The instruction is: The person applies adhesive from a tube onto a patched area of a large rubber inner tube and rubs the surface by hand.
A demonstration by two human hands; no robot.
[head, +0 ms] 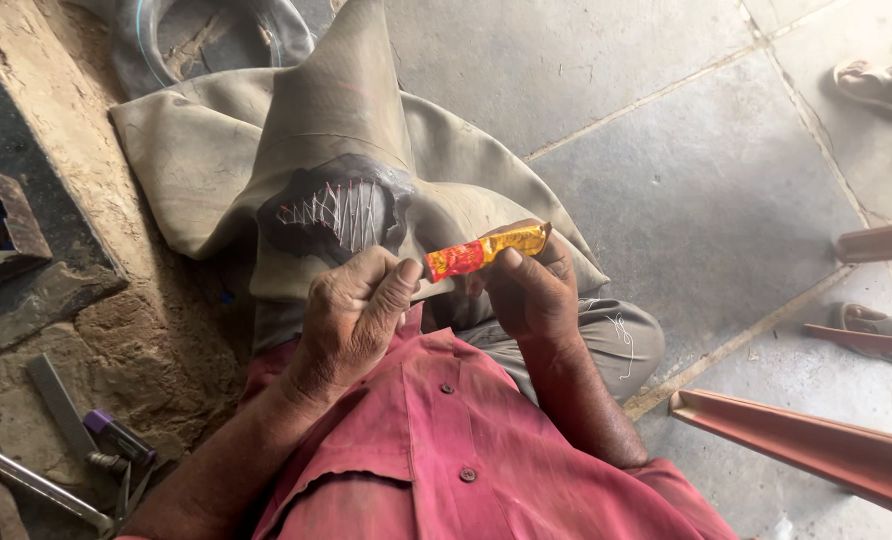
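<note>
My faded red button shirt (446,440) fills the foreground; both hands, left (351,315) and right (531,290), pinch a small red-and-yellow foil sachet (486,250), unopened, above the stitched grey rubber tube (336,210) across my lap.

A sandalled foot (878,85) is cut off by the right edge.

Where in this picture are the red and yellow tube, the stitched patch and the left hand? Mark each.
Red and yellow tube (486,251), head view, middle of its body.
Stitched patch (334,212), head view, on the white stitches.
Left hand (351,312), head view, back of the hand.
</note>
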